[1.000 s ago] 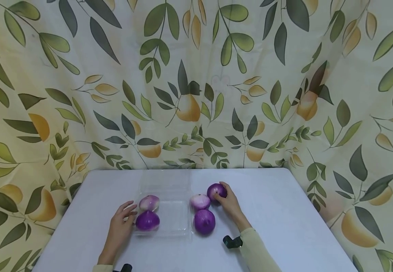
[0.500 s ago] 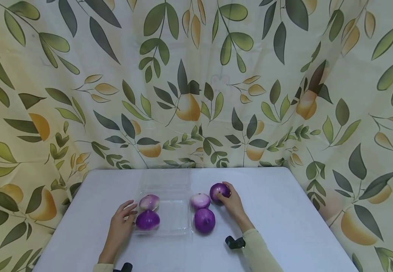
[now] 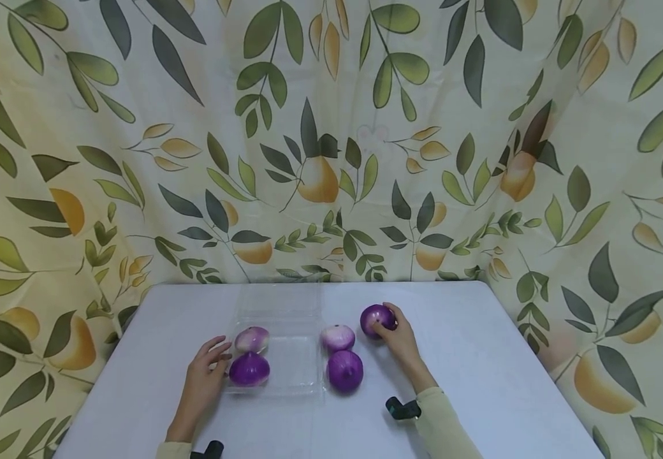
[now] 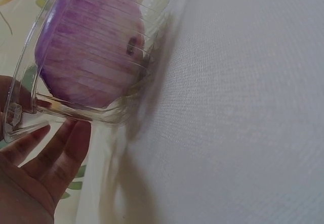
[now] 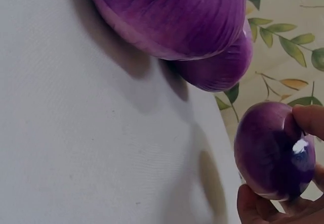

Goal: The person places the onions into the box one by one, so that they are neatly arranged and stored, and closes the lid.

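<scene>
Plainly held, though a smooth onion can slip

Just beyond two loose onions and to their right, a glossy purple onion (image 3: 372, 315) sits in the grasp of the right hand (image 3: 403, 339), thumb on the near side and fingers curled round it. It appears raised off the white table (image 3: 458, 363). Its skin shines in the right wrist view, so a loose or off-centre grip could let it turn or drop, and being round, it might roll.

Near it stand the paler loose onion (image 3: 337, 337) and, touching that, the darker loose onion (image 3: 345, 372). A low pass over them could knock either one, and the darker could be nudged into the clear container (image 3: 295, 364) just beside it.

Inside that container, both in its left part, are a pale onion (image 3: 252, 340) and a dark onion (image 3: 249, 370). The plastic looks thin, so with the load on one side a bump might shift or tip it. The left hand (image 3: 203, 377) rests at its left edge, fingers fairly straight rather than wrapped around it; uneven pressure there could skew it.
</scene>
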Demonstrator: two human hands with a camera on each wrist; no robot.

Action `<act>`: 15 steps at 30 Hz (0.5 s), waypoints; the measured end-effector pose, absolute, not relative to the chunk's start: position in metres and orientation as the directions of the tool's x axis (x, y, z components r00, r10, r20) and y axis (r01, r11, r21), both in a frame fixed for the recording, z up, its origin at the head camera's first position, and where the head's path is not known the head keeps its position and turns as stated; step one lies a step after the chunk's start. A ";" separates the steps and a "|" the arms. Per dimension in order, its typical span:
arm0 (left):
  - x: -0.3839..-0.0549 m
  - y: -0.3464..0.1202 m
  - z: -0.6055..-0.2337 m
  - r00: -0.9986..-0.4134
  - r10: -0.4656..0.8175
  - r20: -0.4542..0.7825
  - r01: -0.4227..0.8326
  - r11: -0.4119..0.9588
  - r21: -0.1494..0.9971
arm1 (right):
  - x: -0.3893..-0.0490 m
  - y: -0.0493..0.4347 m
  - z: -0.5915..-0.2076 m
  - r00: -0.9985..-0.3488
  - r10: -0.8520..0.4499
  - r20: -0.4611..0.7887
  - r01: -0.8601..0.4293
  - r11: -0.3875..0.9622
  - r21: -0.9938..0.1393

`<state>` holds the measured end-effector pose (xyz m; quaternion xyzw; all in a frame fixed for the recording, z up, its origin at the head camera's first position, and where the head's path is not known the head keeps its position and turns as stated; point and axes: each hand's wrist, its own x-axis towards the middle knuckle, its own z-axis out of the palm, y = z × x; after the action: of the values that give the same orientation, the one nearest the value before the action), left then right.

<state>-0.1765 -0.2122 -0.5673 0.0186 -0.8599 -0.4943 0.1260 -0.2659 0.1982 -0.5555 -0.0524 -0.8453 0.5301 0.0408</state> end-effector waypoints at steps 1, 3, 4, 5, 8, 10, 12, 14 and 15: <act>-0.177 -0.212 -0.567 -0.967 -0.158 0.200 0.093 0.509 0.856 | -0.266 0.199 -0.554 -0.991 0.132 0.016 0.042 0.424 -0.905; -0.177 -0.212 -0.567 -0.966 -0.162 0.204 0.096 0.508 0.856 | -0.266 0.200 -0.553 -0.991 0.134 0.020 0.037 0.411 -0.911; -0.177 -0.211 -0.567 -0.965 -0.161 0.206 0.098 0.509 0.855 | -0.265 0.201 -0.551 -0.991 0.132 0.024 0.032 0.408 -0.912; -0.177 -0.211 -0.567 -0.965 -0.162 0.205 0.095 0.512 0.854 | -0.265 0.202 -0.551 -0.991 0.133 0.022 0.033 0.398 -0.917; -0.178 -0.210 -0.568 -0.966 -0.158 0.203 0.094 0.516 0.851 | -0.263 0.203 -0.549 -0.990 0.137 0.018 0.035 0.380 -0.924; -0.178 -0.210 -0.568 -0.966 -0.159 0.204 0.094 0.520 0.849 | -0.262 0.204 -0.546 -0.991 0.136 0.012 0.039 0.369 -0.929; -0.177 -0.210 -0.568 -0.965 -0.164 0.206 0.093 0.521 0.848 | -0.260 0.204 -0.542 -0.991 0.133 0.007 0.042 0.359 -0.932; -0.177 -0.210 -0.567 -0.964 -0.164 0.207 0.093 0.522 0.848 | -0.259 0.203 -0.537 -0.991 0.132 0.011 0.037 0.353 -0.935; -0.177 -0.210 -0.566 -0.965 -0.163 0.205 0.092 0.523 0.848 | -0.258 0.202 -0.534 -0.991 0.134 0.010 0.037 0.345 -0.938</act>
<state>-0.1773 -0.2097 -0.5660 0.0206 -0.8627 -0.4881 0.1304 -0.2577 0.2025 -0.5342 -0.0522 -0.8189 0.5699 0.0423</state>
